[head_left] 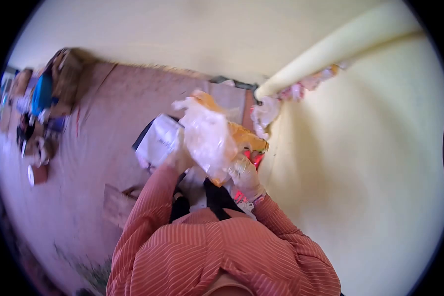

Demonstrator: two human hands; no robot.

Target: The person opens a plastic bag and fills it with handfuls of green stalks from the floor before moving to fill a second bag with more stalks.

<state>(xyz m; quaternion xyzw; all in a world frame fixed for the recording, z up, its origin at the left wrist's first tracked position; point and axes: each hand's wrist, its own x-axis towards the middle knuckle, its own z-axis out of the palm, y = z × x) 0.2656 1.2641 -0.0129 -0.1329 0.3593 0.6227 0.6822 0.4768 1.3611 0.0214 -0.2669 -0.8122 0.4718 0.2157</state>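
A crumpled, whitish clear plastic bag (207,133) is held up in front of my chest, with orange film (249,138) behind it and along its right side. My right hand (245,175), in a pale glove, is closed on the bag's lower right edge. My left hand (180,157) grips the bag's left side; its fingertips are hidden behind the plastic. Just beyond the left hand is a white bag with dark edges and blurred lettering (159,139). Red, shiny wrapping (254,159) shows beside and below my right hand.
A pale wall with a thick pipe (330,47) stands at right, with crumpled plastic (265,116) at the pipe's foot. At the far left are cardboard boxes (66,76), a blue item (42,93) and mixed clutter. A flat brown board (117,204) lies on the floor left of me.
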